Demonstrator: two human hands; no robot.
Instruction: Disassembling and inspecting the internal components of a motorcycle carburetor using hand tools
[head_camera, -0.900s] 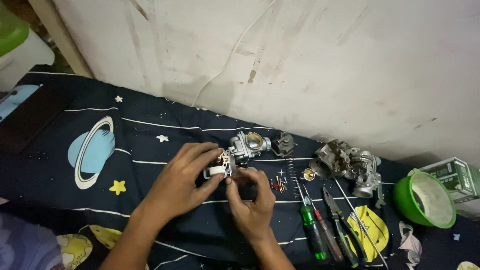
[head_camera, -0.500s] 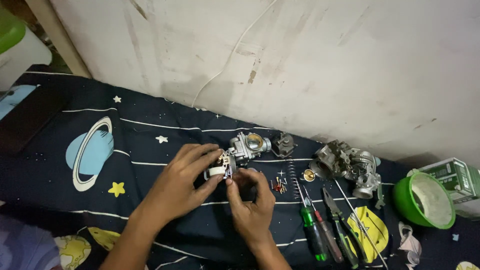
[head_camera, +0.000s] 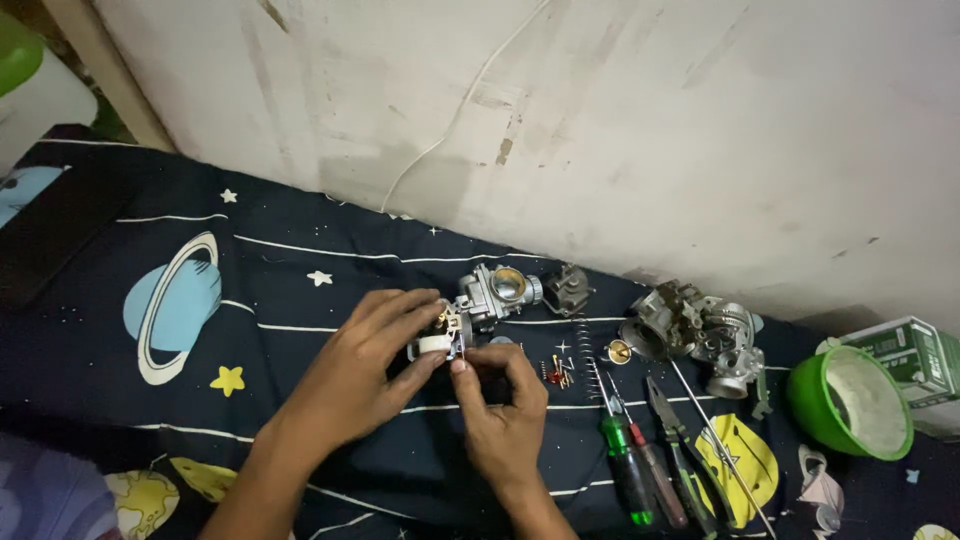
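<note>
Almost nothing has changed in the last second: both hands stay at the same place on the dark space-pattern cloth (head_camera: 300, 330), and only the fingers have shifted a little. So the fine work on the small part goes on, with no new step visible.

The left hand (head_camera: 365, 375) is closed around a small white and metal part (head_camera: 438, 340), which it holds just above the cloth, touching or very near the silver carburetor (head_camera: 495, 292) behind it. The right hand (head_camera: 500, 410) has thumb and first finger pinched together at the lower right edge of this part; what they pinch is too small to see.

To the right lie tiny brass pieces (head_camera: 557, 372), a thin spring (head_camera: 588, 355) and a green-handled screwdriver (head_camera: 628, 465) beside other tools. Farther right is a second, dirtier carburetor (head_camera: 695, 330). At the far right stands a green bowl (head_camera: 812, 410), tilted toward the camera; inside it shows only something pale, and what this is cannot be told. A box (head_camera: 915, 355) stands behind it.
</note>
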